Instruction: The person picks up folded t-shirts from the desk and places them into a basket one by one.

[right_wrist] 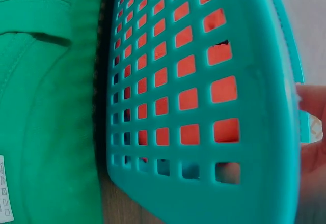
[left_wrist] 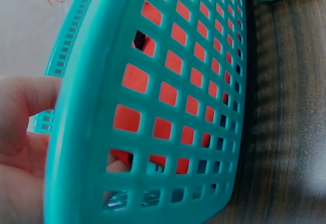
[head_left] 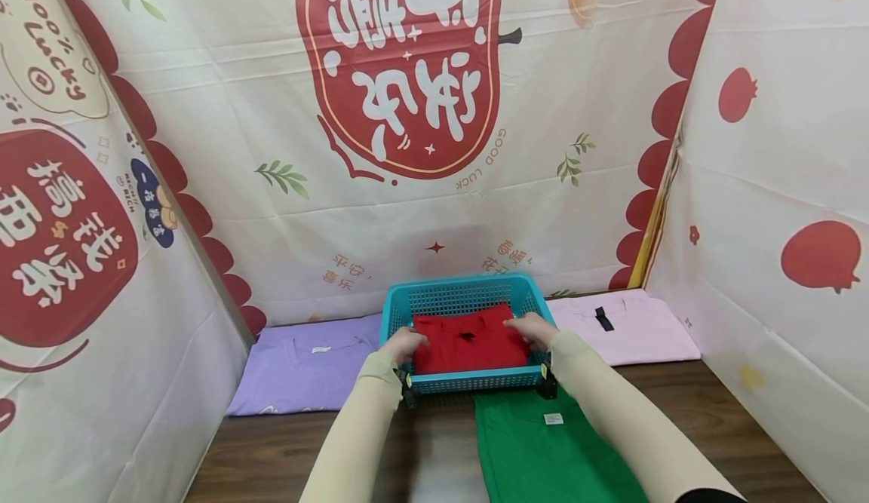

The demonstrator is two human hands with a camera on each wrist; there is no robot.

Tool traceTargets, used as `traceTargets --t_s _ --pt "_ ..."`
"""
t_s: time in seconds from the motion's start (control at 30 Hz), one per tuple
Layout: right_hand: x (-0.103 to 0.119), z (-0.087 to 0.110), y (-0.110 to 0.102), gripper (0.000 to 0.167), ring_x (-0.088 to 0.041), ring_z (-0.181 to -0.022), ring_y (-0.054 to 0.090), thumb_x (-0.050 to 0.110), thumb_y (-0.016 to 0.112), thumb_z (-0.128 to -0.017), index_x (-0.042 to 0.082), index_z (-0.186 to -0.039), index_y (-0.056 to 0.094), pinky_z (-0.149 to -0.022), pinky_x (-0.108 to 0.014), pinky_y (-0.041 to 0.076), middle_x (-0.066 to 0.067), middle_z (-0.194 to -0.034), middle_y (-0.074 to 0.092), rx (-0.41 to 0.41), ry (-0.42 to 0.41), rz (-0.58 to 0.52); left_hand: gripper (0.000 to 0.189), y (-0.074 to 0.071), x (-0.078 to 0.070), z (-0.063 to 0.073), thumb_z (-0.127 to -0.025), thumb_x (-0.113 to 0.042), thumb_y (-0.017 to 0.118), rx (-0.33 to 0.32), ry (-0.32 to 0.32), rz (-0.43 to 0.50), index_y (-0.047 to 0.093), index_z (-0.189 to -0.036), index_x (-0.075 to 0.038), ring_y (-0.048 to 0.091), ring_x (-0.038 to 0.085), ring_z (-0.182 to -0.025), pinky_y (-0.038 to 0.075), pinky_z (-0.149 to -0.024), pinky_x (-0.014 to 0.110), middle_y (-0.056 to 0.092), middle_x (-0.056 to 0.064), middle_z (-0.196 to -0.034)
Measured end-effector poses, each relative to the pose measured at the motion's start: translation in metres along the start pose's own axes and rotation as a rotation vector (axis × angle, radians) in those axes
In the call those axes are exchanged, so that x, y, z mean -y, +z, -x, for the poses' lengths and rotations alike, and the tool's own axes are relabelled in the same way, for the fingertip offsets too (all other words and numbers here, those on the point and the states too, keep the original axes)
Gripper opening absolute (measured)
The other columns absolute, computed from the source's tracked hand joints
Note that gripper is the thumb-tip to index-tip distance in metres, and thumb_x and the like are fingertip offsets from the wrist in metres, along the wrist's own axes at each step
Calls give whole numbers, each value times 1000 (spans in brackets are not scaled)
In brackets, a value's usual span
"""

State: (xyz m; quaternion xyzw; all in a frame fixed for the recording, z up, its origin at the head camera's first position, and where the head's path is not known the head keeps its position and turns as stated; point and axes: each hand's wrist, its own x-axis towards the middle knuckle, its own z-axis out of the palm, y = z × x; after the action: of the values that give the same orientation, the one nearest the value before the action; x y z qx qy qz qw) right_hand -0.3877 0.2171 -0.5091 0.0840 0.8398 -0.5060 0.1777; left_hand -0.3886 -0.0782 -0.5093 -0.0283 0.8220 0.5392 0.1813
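holding red shirt [head_left: 468, 352] inside turquoise basket [head_left: 475, 381], left hand [head_left: 405, 343] opposite right hand [head_left: 535, 329]

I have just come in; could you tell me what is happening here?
A person's left hand and right hand reach into a turquoise basket, at opposite sides of a folded red shirt. Whether they grip it is unclear. Around it on the wooden table lie a purple shirt at left, a pink shirt at right and a green garment in front.

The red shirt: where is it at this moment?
Low, near the middle of the head view, the red shirt lies inside the turquoise basket, between the person's left hand and right hand.
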Motion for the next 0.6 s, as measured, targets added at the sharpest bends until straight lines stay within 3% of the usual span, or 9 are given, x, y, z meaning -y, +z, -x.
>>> traceTargets --t_s 0.07,0.13,0.2,0.23,0.6 --pt "0 0 0 73 -22 -66 46 33 51 -100 -14 -145 19 -92 -49 46 -18 -80 49 10 15 11 58 0 -2 2 -94 -11 57 6 -8 4 34 -142 11 39 43 -130 41 -100 53 36 26 -145" --pt "1 3 0 79 -37 -97 53 35 51 -99 -15 -146 13 -98 -53 42 -32 -116 47 21 30 19 61 1 -2 2 -95 -14 58 12 -16 8 32 -143 11 37 43 -130 39 -102 53 35 26 -146" --pt "2 5 0 82 -49 -126 36 37 50 -99 -16 -146 8 -101 -56 38 -37 -143 23 36 39 24 64 1 -2 3 -94 -17 60 12 -25 8 30 -144 10 37 43 -130 38 -102 54 35 26 -146" --pt "2 6 1 82 -51 -132 28 37 50 -99 -16 -146 8 -102 -57 37 -35 -149 17 37 44 25 66 1 -2 2 -93 -17 61 12 -31 11 29 -144 9 37 43 -130 38 -102 54 34 25 -146" --pt "3 12 2 85 -52 -135 21 35 53 -98 -16 -146 5 -103 -60 34 -35 -150 13 53 32 15 71 1 -2 4 -90 -23 65 15 -40 -22 31 -144 8 38 44 -127 37 -102 56 37 26 -143"
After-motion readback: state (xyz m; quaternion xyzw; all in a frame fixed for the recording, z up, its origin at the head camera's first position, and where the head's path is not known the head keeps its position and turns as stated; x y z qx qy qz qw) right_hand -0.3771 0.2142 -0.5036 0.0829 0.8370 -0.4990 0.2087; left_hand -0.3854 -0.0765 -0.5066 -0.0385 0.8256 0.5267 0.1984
